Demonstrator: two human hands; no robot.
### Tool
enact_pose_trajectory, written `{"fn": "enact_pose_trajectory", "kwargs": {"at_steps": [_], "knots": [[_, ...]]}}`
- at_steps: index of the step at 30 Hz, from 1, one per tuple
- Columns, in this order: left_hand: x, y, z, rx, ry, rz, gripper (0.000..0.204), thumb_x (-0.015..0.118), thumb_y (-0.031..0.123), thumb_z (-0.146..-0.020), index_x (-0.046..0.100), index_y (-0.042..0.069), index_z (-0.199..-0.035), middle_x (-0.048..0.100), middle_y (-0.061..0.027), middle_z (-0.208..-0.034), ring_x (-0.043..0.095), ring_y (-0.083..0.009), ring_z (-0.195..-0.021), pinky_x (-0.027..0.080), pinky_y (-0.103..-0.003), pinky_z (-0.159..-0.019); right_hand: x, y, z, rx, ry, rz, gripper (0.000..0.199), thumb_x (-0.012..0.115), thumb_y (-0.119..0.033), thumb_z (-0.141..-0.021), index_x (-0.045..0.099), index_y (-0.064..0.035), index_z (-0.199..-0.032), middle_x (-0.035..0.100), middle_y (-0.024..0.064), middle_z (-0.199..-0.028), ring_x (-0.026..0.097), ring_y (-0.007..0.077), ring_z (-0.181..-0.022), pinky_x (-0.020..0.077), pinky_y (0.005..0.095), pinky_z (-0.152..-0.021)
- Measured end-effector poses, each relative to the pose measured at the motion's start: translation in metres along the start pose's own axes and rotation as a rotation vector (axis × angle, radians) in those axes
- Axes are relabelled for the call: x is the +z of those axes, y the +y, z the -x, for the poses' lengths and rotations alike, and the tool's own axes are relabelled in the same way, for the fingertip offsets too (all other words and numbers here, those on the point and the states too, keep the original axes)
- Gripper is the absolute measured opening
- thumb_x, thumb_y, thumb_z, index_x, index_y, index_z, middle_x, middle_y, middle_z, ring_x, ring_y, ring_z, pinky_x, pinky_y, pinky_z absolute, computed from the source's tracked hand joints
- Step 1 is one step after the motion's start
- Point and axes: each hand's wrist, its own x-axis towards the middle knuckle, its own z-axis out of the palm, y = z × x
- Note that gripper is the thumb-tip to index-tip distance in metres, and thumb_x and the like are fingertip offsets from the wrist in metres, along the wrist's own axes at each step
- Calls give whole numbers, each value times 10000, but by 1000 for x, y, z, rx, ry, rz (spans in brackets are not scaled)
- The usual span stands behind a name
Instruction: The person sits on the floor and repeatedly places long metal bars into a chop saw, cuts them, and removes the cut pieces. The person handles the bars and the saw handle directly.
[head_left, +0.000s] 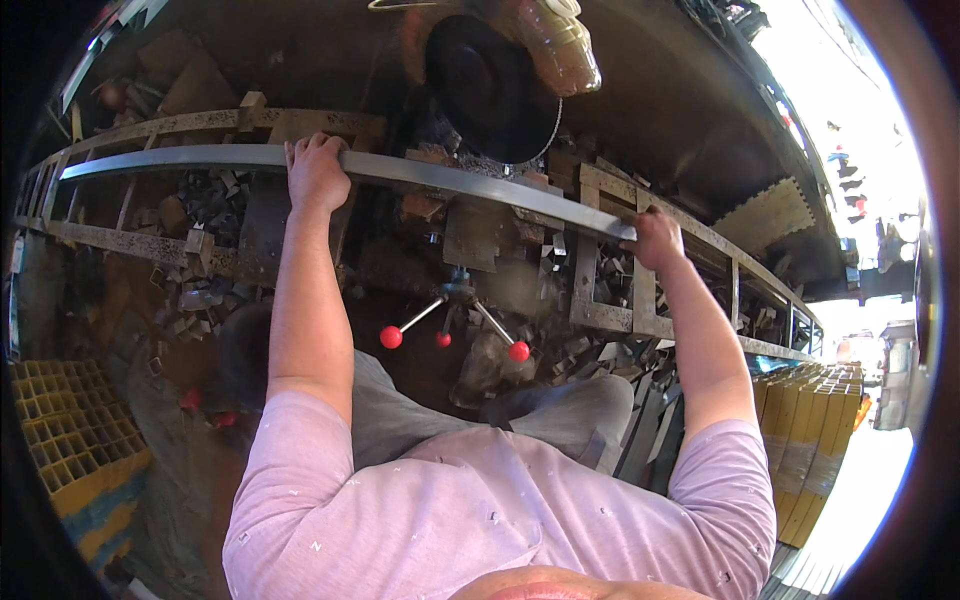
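A long, straight grey metal bar (450,178), seemingly a square tube, stretches across in front of me. My left hand (319,172) is closed over it left of the machine's middle, fingers wrapped over the far edge. At the bar's right end my right hand (657,240) grips it with curled fingers. Between my hands the bar passes over the machine's metal bed, just nearer than a dark round part (490,90). Below the bar sits a three-spoke handle (457,290) with red ball knobs, touched by neither hand.
Ladder-like metal support frames (110,238) extend left, with another frame (735,270) to the right. Small metal offcuts (215,205) lie heaped around them. Stacked yellow square tubes (75,425) stand at lower left, and a yellow bundle (800,430) at right.
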Motion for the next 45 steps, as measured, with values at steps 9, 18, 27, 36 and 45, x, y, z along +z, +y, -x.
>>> {"fn": "enact_pose_trajectory", "kwargs": {"at_steps": [9,18,27,36,45], "knots": [[-22,19,7,81,-89,9,430,685,16,-826,749,141,-1232,674,-130,-1340,555,-349,-1385,277,-562,-1298,19,-26,-12,-59,186,-164,549,855,-385,-837,735,-213,-1344,771,122,-1174,648,353,-1225,523,480,-1062],[4,5,9,9,-54,189,363,663,44,-866,789,237,-1147,691,-72,-1269,566,-302,-1365,227,-473,-1336,-24,-113,42,58,478,-357,631,851,-206,-850,624,-84,-1426,714,193,-1301,635,443,-1246,431,509,-1192],[4,-1,9,17,1,296,351,664,24,-869,794,229,-1121,695,-82,-1280,553,-307,-1382,228,-474,-1342,31,-258,149,-102,-160,-644,835,762,-433,-945,434,88,-1510,630,301,-1300,642,453,-1227,539,499,-1041],[13,-26,19,77,103,187,594,607,-90,-816,737,173,-1333,599,-111,-1529,443,-360,-1512,340,-487,-1281,126,-372,103,159,-483,-1444,940,869,-442,-894,349,72,-1484,514,290,-1473,532,403,-1390,453,472,-1158],[-31,8,47,68,147,326,440,738,64,-856,700,69,-1294,671,-158,-1361,590,-371,-1344,477,-491,-1139,-34,-264,169,-385,-654,-618,569,737,-472,-951,687,24,-1225,700,247,-1272,675,409,-1211,547,493,-1023]]}}
